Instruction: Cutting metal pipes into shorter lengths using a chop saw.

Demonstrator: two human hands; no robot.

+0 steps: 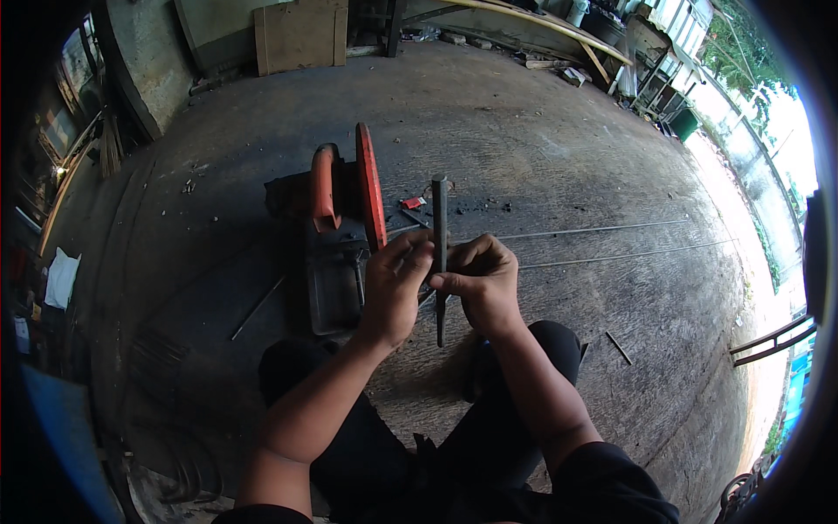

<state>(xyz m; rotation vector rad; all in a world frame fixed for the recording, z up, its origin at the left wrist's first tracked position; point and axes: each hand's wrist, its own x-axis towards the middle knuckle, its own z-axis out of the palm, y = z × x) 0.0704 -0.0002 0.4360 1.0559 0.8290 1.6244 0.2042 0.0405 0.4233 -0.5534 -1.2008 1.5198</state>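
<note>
A grey metal chisel [441, 214] stands upright in front of me, thick at its upper end and tapering at the lower one. My left hand [393, 293] pinches its middle between thumb and fingers. From the other side, my right hand [487, 288] grips the same stretch, thumb across the front and fingers curled. Just beyond and left of my hands is a cut-off saw [325, 196] with a red handle, a red round guard and a dark base on the floor.
Two long thin metal rods [611, 227] extend to the right from behind my hands. Short rods lie left [257, 307] and right [619, 348] on the rough concrete floor. A small red packet [413, 203] rests near the saw. A brown board [301, 37] leans at the back wall.
</note>
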